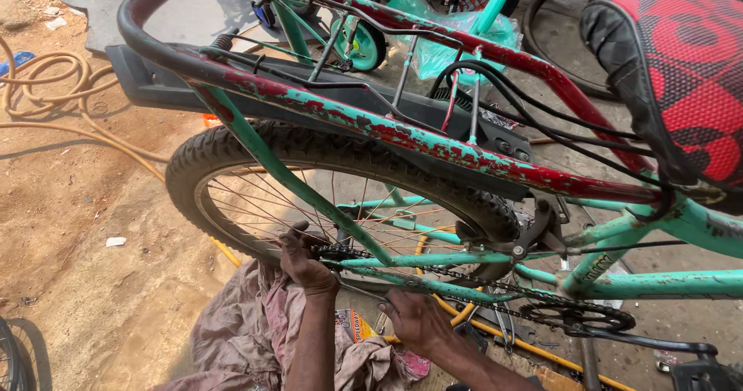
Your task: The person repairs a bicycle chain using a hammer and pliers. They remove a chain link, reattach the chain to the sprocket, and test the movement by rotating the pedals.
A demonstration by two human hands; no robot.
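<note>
The left hand (304,258) is curled, grease-darkened, with its fingers closed against the small toothed metal rear sprocket (334,250) at the hub of the black knobbly-tyred spoked rear wheel (232,147); whether it pinches the sprocket, the axle nut or the chain there cannot be told. The right hand (418,321) lies just to the right of it and lower, fingers bent around the underside of the turquoise lower frame tube (433,286), pressed against it rather than spread.

The oily black link chain (464,276) runs rightward from the left hand, along that tube, to the black toothed front chainring (576,315) and the black crank arm (650,343).

Judged step: seating or aligning the chain at the rear sprocket, with the frame steadied. The next move would call for a firm hold on the tube and fingertips kept clear of the teeth while the chain is drawn taut.

Beneath both forearms lies a crumpled pinkish-grey cloth (232,337). Above the hands stands the peeling red-and-turquoise metal rear carrier rack (364,124); upper right, the red-and-black patterned padded saddle (681,74). Far left, a coiled orange-tan rubber hose (46,89) rests on sandy brown ground (85,228).
</note>
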